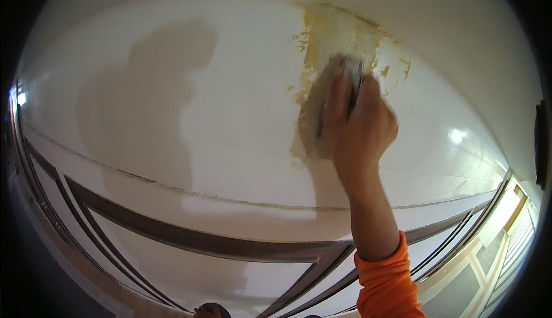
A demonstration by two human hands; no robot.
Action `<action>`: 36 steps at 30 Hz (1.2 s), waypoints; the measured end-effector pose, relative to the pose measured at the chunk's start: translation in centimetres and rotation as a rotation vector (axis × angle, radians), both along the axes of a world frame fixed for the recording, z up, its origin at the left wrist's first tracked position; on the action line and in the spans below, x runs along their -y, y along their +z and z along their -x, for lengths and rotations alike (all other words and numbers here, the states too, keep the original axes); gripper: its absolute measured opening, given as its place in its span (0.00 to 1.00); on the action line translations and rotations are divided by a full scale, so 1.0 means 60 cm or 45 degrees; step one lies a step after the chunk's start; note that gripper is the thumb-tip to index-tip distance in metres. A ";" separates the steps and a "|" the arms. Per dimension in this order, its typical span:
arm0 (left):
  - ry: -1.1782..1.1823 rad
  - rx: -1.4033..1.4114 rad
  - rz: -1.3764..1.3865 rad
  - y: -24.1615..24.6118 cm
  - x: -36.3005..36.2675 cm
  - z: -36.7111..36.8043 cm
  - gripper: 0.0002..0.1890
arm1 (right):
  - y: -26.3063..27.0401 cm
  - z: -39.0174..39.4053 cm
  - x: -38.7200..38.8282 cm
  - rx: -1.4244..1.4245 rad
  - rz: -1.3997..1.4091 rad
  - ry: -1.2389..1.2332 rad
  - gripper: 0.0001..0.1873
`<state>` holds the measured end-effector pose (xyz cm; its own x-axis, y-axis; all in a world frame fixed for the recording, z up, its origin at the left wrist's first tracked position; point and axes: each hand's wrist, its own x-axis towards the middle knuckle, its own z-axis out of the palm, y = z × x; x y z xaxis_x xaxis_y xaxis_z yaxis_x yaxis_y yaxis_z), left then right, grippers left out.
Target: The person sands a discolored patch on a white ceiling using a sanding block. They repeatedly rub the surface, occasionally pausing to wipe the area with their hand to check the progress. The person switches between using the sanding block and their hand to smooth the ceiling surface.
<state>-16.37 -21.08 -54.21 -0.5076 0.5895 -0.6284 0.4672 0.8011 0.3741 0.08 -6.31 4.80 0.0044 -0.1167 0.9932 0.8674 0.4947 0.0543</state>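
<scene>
My right hand (360, 113), reaching up from an orange sleeve (386, 279), grips a flat scraper or trowel (354, 70) and holds it against the white wall. Motion blur and my fingers hide most of the tool. Around it spreads a rough-edged patch of yellowish filler or paste (340, 27), with stray smears (385, 71) to its right. At the bottom edge, a small bit of what looks like my left hand (202, 313) shows beside a dark rounded object (218, 309); the rest is cut off.
Below the patch, a thin rough seam (207, 195) crosses the white wall (241, 102). Lower down run dark brown moulding strips (172, 234). A ceiling (453, 29) curves overhead. At the far right, a bright opening (511, 199) adjoins a floor with grey panels (453, 288).
</scene>
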 end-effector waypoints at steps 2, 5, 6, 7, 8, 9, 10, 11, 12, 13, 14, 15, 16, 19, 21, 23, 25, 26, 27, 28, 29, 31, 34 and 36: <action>-0.018 -0.005 -0.008 -0.003 0.000 0.006 0.21 | -0.076 -0.017 -0.003 0.088 0.058 0.000 0.19; -0.005 0.001 -0.004 -0.011 0.004 0.006 0.20 | -0.058 -0.019 0.001 0.188 -0.010 0.008 0.19; -0.002 0.003 -0.009 -0.011 0.005 0.006 0.20 | -0.022 -0.016 0.002 0.149 -0.024 -0.042 0.19; 0.011 0.000 -0.014 -0.010 0.009 0.005 0.20 | 0.016 -0.008 0.000 0.039 -0.005 -0.015 0.18; 0.018 0.002 -0.014 -0.008 0.012 0.004 0.20 | 0.028 -0.004 0.001 0.023 -0.036 -0.016 0.18; 0.033 -0.006 -0.021 -0.006 0.017 0.007 0.20 | 0.031 -0.003 0.001 0.000 -0.057 -0.019 0.18; 0.039 -0.009 -0.018 -0.009 0.025 0.010 0.20 | 0.009 -0.010 0.001 0.082 -0.009 -0.024 0.17; 0.047 -0.020 -0.021 -0.011 0.033 0.017 0.20 | -0.034 -0.023 0.000 0.163 0.038 -0.027 0.16; 0.050 -0.020 -0.027 -0.014 0.042 0.020 0.19 | -0.077 -0.035 0.001 0.252 0.084 -0.027 0.15; 0.040 -0.021 -0.035 -0.020 0.052 0.025 0.19 | -0.116 -0.051 0.007 0.301 0.158 0.020 0.14; 0.039 -0.018 -0.047 -0.027 0.061 0.028 0.19 | -0.144 -0.064 0.013 0.326 0.197 0.063 0.15; 0.046 -0.015 -0.070 -0.033 0.074 0.035 0.19 | -0.168 -0.076 0.024 0.300 0.267 0.109 0.15; 0.068 -0.010 -0.102 -0.038 0.092 0.043 0.19 | -0.193 -0.087 0.036 0.273 0.338 0.173 0.15; -0.004 0.006 -0.383 -0.039 0.129 0.073 0.18 | -0.275 -0.153 0.077 0.062 0.643 0.331 0.16; -0.065 0.022 -0.747 0.005 0.157 0.104 0.18 | -0.349 -0.201 0.102 -0.175 0.989 0.482 0.11; -0.064 0.200 -1.109 0.095 0.163 0.117 0.18 | -0.415 -0.233 0.129 -0.504 1.281 0.808 0.06; 0.044 0.748 -1.260 0.299 0.124 0.087 0.25 | -0.477 -0.269 0.165 -0.894 1.491 1.074 0.09; -0.113 0.772 -1.516 0.367 0.102 0.074 0.24 | -0.506 -0.288 0.184 -1.063 1.565 1.156 0.10; -0.130 1.004 -1.715 0.430 0.092 0.052 0.22 | -0.535 -0.307 0.198 -1.224 1.645 1.253 0.12; -0.281 1.158 -1.875 0.487 0.077 0.033 0.23 | -0.569 -0.331 0.210 -1.171 1.647 1.314 0.12; -0.498 1.265 -1.984 0.536 0.063 0.014 0.22 | -0.604 -0.359 0.219 -1.130 1.651 1.368 0.13; -0.849 1.478 -2.139 0.615 0.043 -0.036 0.19 | -0.641 -0.392 0.236 -1.170 1.684 1.218 0.15; -1.230 1.825 -2.209 0.701 0.033 -0.126 0.16 | -0.579 -0.402 0.260 -1.305 1.747 0.925 0.16; -1.384 2.064 -2.166 0.729 0.030 -0.181 0.16 | -0.573 -0.396 0.256 -1.424 1.589 0.766 0.11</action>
<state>-5.51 -22.91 -10.46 0.2349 0.3351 0.9124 -0.7718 -0.5063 0.3847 23.82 -21.66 -29.57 0.4285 0.9032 -0.0238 -0.0748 0.0092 -0.9972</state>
